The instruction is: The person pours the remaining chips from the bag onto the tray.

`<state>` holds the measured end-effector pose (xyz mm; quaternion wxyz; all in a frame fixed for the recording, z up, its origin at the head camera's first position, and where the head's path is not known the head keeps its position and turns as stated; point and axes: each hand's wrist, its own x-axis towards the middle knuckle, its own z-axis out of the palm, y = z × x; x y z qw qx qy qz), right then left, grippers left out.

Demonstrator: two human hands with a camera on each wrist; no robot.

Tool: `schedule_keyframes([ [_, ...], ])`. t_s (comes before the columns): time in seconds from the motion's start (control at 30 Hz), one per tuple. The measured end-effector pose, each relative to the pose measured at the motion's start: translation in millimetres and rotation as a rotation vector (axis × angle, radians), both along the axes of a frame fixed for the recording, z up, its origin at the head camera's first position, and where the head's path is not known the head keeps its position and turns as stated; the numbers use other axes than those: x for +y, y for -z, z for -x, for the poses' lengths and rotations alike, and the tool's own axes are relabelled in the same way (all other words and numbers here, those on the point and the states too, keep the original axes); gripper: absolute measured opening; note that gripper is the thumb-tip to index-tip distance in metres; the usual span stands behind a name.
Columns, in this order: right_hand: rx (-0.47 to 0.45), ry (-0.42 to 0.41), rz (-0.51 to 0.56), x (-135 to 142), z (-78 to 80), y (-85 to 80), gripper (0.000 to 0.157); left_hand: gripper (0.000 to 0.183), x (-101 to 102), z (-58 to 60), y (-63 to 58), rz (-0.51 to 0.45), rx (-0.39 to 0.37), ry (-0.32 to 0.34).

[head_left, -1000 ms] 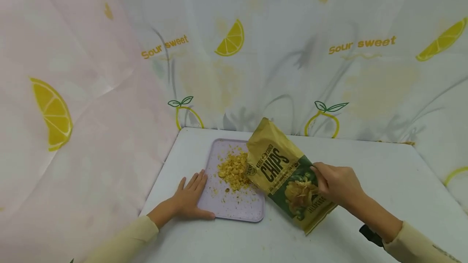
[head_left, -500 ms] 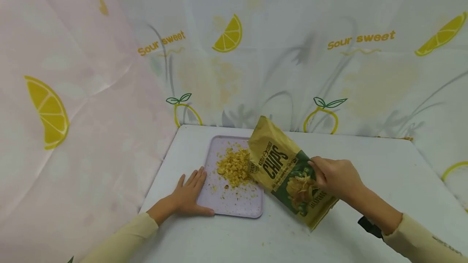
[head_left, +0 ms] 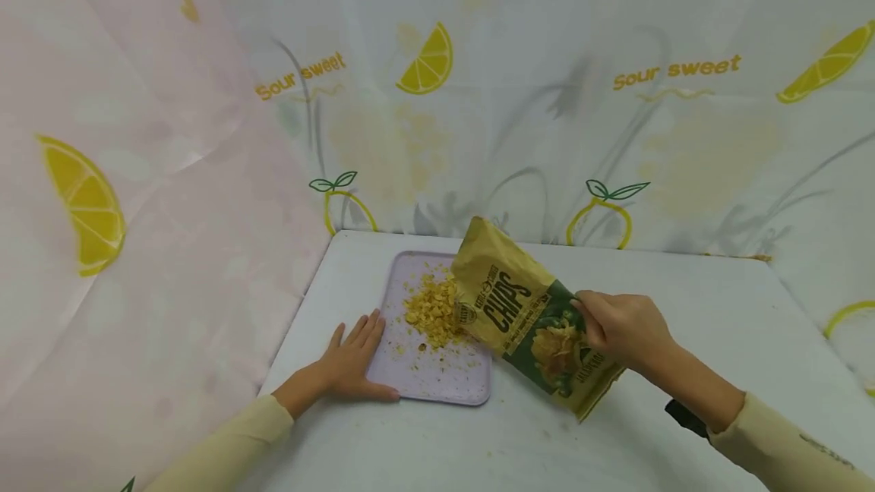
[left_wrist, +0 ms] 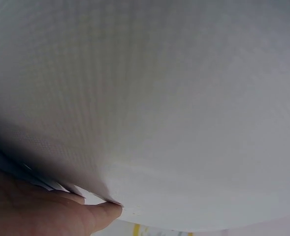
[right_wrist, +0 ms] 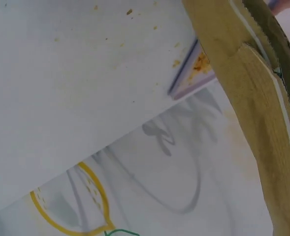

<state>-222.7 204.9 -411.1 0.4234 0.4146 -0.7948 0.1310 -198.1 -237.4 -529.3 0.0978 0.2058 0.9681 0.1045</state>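
A lilac tray (head_left: 427,386) lies on the white table with a heap of crushed yellow chips (head_left: 431,313) on it. My left hand (head_left: 352,363) rests flat at the tray's left side, fingertips along its edge and thumb by the near left corner. With thumb and fingers my right hand (head_left: 629,329) grips the right side of a gold and green chip bag (head_left: 506,302). Tilted, the bag reaches over the tray's right part and hides some of the heap. In the right wrist view the chip bag (right_wrist: 253,123) fills the right side, before a tray corner (right_wrist: 184,91).
Small chip crumbs (right_wrist: 130,12) are scattered on the table beside the tray. A white curtain (head_left: 519,135) with lemon prints hangs behind the table's back edge. A pinkish curtain (head_left: 171,249) stands along the left side. White table surface (head_left: 718,340) extends to the right.
The chip bag has shifted a little left over the tray, with my right hand still gripping it. My left hand stays at the tray's edge. The head view has tilted slightly down.
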Motion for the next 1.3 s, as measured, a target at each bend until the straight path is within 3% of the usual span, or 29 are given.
schedule_keyframes([
  [0.17,0.0,0.014,-0.01,0.9,-2.1,-1.8,0.045,0.133,0.8,0.0,-1.6,0.02,-0.015,-0.002],
  [0.33,0.035,0.023,0.068,2.8,-1.2,-6.1,0.046,0.134,-1.7,1.5,0.1,0.018,-0.013,-0.005],
  [0.47,0.021,0.028,0.012,-1.1,-1.2,-4.6,0.047,0.134,-2.8,2.9,0.6,0.006,0.009,-0.007],
  [0.67,-0.013,0.036,-0.026,-2.3,-4.0,-0.8,0.049,0.135,0.5,2.8,0.1,0.026,-0.024,-0.008],
  [0.9,0.029,0.029,0.078,-0.6,-1.0,1.4,0.048,0.134,-0.3,1.3,-0.8,0.025,-0.018,-0.012],
  [1.1,-0.019,0.036,-0.01,-1.5,-3.2,6.6,0.047,0.133,1.8,2.4,-0.9,0.015,-0.028,0.002],
  [1.3,-0.013,0.058,-0.009,1.3,-2.5,2.5,0.047,0.134,1.9,1.2,0.8,0.015,-0.016,-0.008],
])
